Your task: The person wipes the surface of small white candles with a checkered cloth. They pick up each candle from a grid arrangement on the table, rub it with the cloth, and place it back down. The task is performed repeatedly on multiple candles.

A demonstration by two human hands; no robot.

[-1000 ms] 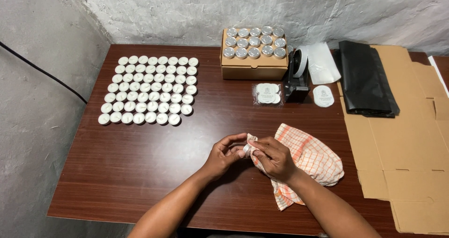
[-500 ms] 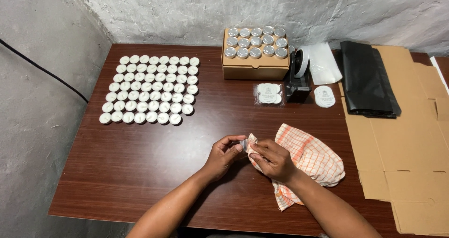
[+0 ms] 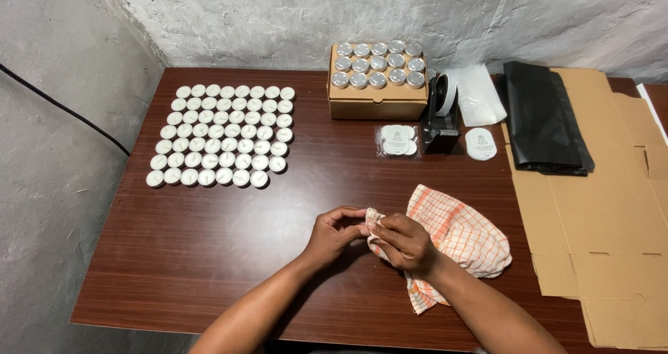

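My left hand (image 3: 334,234) and my right hand (image 3: 403,243) meet over the near middle of the dark wooden table (image 3: 209,256). Both are closed around a small object wrapped in one end of an orange-and-white checked cloth (image 3: 459,239); the object itself is hidden by my fingers and the cloth. The remaining cloth trails to the right and under my right forearm. At the far left of the table lies a neat grid of several white tealight candles (image 3: 223,135).
A cardboard box (image 3: 378,83) topped with several silver-cased tealights stands at the back. Beside it are a black tape dispenser (image 3: 440,117), a clear packet of candles (image 3: 396,142), a round label (image 3: 481,144), black bags (image 3: 546,117) and flat cardboard sheets (image 3: 605,208).
My hands stay together on the cloth; the fingers shift slightly as they work the wrapped object. Nothing else on the table has moved.
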